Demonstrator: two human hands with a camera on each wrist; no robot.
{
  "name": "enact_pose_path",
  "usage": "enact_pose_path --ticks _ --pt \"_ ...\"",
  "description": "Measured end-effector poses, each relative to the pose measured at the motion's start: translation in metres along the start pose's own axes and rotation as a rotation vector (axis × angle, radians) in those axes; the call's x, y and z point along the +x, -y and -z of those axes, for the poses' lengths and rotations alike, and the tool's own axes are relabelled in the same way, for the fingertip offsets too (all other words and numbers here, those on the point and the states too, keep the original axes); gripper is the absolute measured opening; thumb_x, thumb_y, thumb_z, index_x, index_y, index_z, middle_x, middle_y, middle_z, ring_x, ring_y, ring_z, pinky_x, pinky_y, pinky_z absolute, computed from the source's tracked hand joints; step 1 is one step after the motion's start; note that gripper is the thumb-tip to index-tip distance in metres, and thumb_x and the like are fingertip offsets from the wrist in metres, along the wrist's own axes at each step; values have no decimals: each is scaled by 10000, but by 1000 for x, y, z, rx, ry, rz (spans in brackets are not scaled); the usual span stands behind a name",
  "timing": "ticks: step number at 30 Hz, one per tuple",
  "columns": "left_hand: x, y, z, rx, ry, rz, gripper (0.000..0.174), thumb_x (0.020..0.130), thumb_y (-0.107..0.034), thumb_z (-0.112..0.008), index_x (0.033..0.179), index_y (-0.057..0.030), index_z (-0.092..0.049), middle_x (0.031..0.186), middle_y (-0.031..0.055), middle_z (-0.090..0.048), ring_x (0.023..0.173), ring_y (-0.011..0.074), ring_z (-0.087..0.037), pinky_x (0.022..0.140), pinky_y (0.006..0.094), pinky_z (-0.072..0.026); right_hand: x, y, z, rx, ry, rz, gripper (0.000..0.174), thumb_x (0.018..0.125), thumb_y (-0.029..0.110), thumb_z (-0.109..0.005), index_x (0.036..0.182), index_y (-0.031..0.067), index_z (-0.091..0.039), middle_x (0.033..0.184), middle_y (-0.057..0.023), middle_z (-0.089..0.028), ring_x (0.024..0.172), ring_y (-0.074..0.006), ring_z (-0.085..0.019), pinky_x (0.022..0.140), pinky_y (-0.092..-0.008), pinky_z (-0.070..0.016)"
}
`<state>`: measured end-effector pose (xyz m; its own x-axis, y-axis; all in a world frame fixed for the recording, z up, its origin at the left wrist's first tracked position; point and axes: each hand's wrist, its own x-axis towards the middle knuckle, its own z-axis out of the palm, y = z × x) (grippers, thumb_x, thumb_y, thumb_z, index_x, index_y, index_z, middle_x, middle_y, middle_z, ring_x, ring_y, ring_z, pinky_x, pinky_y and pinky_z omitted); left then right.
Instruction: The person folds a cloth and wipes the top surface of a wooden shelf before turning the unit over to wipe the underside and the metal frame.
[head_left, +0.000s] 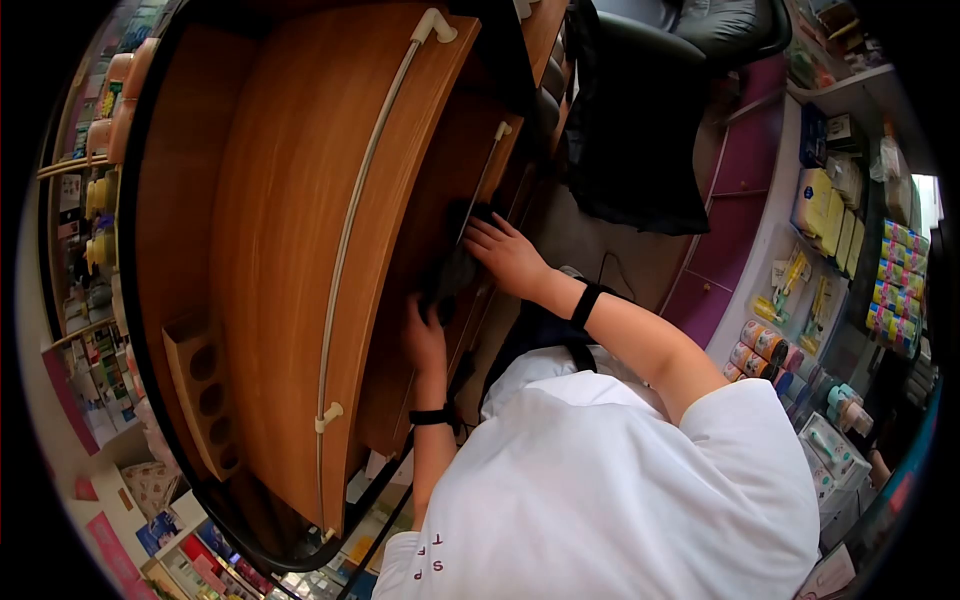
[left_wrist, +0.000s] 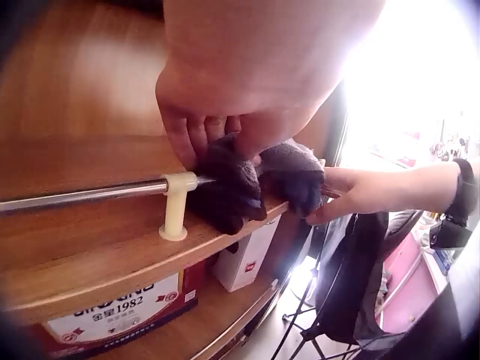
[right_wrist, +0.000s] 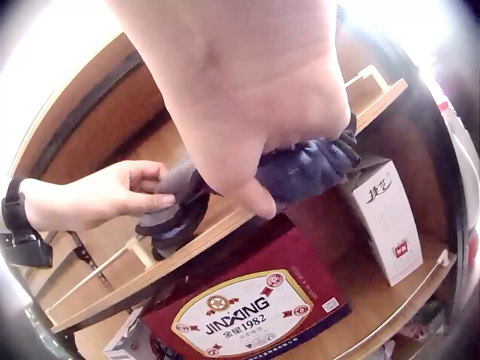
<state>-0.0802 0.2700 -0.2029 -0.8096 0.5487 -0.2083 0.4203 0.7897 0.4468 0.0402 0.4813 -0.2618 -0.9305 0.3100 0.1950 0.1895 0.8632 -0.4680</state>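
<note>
A bunched dark grey and blue cloth lies along the front edge of a wooden shelf, at the metal rail. My left hand pinches its grey end between thumb and fingers, close to the rail's cream post. At the other end my right hand grips the blue part, thumb in front and the other fingers mostly hidden behind the palm in the right wrist view. In the head view the cloth shows only as a dark shape between both hands.
Below stands a dark red JINXING 1982 carton beside a white box. A higher curved shelf with its own rail is left of my arms. A black chair stands behind, and stocked shelves line the right side.
</note>
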Motion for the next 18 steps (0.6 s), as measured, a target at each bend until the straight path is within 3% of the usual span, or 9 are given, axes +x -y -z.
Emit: enact_pose_path --ticks 4,6,7,9,13,15,18 --pt "32 5 -7 -33 -8 -95 415 1082 -166 -627 1486 -81 -584 1399 253 -673 1241 461 -669 1002 494 -565 -1 1 0 6 0 -20 622 872 85 -712 1483 76 -593 1629 -91 -520 1587 -258 -384 1339 -511 -240" --pt "55 -15 4 92 -76 -125 307 1059 -110 -629 1356 -30 -636 1344 236 -687 1274 418 -656 1050 477 -546 0 0 3 -7 6 -36 633 871 83 -713 1491 83 -587 1628 -86 -523 1585 -255 -387 1337 -522 -241" --pt "72 -7 -2 86 -70 -139 307 1059 -110 -629 1356 -30 -636 1344 236 -687 1274 418 -656 1050 477 -546 2 -2 6 -14 10 -37 643 869 81 -714 1499 90 -581 1626 -81 -526 1582 -253 -391 1335 -532 -243" --pt "101 -7 -12 179 -232 -312 308 1060 -80 -615 1364 -34 -640 1370 221 -660 1292 419 -636 1056 490 -547 4 -1 12 -63 5 -94 651 867 79 -716 1503 96 -578 1636 -85 -514 1583 -259 -390 1332 -544 -243" --pt "119 -34 -23 145 -136 -297 341 1040 -65 -633 1381 -44 -640 1404 212 -634 1308 420 -622 1062 495 -547 -3 10 21 -79 -21 -243 670 856 75 -729 1507 103 -572 1675 -99 -463 1587 -280 -383 1322 -578 -245" --pt "124 -43 -25 271 -67 -320 372 1014 -46 -652 1386 -44 -637 1424 209 -633 1323 414 -618 1081 491 -541 -9 12 18 -39 -19 -246 679 848 68 -731 1507 102 -568 1688 -103 -445 1588 -286 -381 1321 -577 -246" --pt "124 -51 -28 164 -55 -239 387 996 -31 -660 1382 -43 -646 1427 211 -646 1327 407 -625 1082 484 -540 -10 10 12 -14 -31 -245 678 835 58 -735 1493 100 -579 1694 -105 -438 1583 -289 -388 1318 -579 -250"
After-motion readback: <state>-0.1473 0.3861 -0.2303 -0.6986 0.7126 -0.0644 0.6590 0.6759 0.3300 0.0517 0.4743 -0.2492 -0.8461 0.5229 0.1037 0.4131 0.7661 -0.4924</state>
